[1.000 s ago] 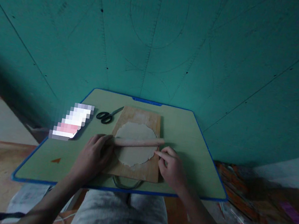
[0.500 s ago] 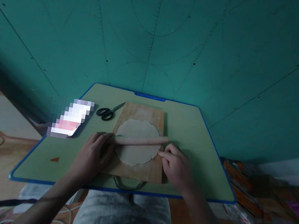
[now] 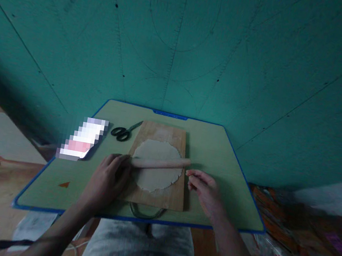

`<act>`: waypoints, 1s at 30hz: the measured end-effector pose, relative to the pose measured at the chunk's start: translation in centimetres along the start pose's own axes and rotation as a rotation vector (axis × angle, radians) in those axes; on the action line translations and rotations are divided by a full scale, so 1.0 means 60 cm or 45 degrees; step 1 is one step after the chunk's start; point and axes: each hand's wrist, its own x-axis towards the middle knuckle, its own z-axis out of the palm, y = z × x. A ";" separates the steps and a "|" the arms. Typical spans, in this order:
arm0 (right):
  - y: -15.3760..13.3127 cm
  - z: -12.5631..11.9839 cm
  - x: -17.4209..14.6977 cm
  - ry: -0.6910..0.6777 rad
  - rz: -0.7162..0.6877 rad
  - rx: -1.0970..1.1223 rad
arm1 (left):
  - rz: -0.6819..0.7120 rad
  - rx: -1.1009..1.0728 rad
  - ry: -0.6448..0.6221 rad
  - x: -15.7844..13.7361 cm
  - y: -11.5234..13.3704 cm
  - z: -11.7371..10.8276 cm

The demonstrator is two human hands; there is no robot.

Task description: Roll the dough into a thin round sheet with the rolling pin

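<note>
A wooden rolling pin (image 3: 161, 162) lies slantwise across a flat, rounded sheet of dough (image 3: 153, 180), its right end slightly farther from me. The dough has a ragged edge and rests on a wooden cutting board (image 3: 163, 133). My left hand (image 3: 109, 179) is closed around the pin's left end. Just right of the board, my right hand (image 3: 204, 190) is apart from the pin and dough, thumb and fingers drawn together. Whether anything small is between those fingertips cannot be made out.
Black-handled scissors (image 3: 122, 133) lie left of the board, tips at its edge. A phone with a blurred screen (image 3: 84, 139) is farther left. A small brown triangular piece (image 3: 64, 184) lies on the blue-edged table (image 3: 219, 154). A green wall (image 3: 183, 59) rises behind.
My right hand has drawn away from the dough's right edge, moving slightly right. My left hand stays on the rolling pin, and the view has tilted a little.
</note>
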 end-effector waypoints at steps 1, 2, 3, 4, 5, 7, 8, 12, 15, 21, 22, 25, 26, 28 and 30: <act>0.000 0.002 0.000 0.017 0.043 0.086 | 0.005 0.002 0.002 0.000 -0.001 0.000; -0.002 0.003 0.000 0.024 0.073 0.150 | 0.011 0.005 0.006 0.000 -0.002 0.001; -0.004 0.004 0.000 0.021 0.095 0.195 | 0.015 0.009 0.012 -0.001 -0.003 0.001; -0.006 0.005 -0.001 0.016 0.114 0.226 | 0.019 0.013 0.015 -0.001 -0.004 0.002; -0.008 0.005 -0.001 0.019 0.127 0.246 | 0.021 0.016 0.015 -0.001 -0.005 0.002; -0.011 0.003 -0.002 0.042 0.135 0.264 | 0.021 0.017 0.015 -0.001 -0.006 0.003; -0.011 0.001 -0.002 0.053 0.132 0.267 | 0.017 0.017 0.016 -0.002 -0.006 0.004; -0.006 -0.003 -0.002 0.057 0.099 0.278 | 0.002 0.022 0.020 -0.002 -0.005 0.005; -0.006 0.000 -0.002 0.057 0.081 0.285 | 0.009 0.011 0.019 -0.002 -0.003 0.004; -0.013 0.004 -0.001 0.025 0.059 0.280 | -0.010 -0.004 0.012 -0.001 0.001 0.001; -0.014 0.004 0.001 0.023 0.052 0.273 | -0.016 -0.008 0.010 -0.001 0.001 0.001; -0.015 0.003 0.006 0.029 0.033 0.258 | -0.030 -0.024 0.004 -0.003 0.000 0.001; -0.015 0.003 0.008 0.032 0.027 0.260 | -0.032 -0.030 0.004 -0.004 -0.001 0.002; -0.015 0.005 0.011 0.035 0.017 0.269 | -0.030 -0.036 -0.002 -0.004 -0.003 0.003; -0.013 0.007 0.013 0.039 0.011 0.287 | -0.028 -0.038 -0.004 -0.004 -0.004 0.004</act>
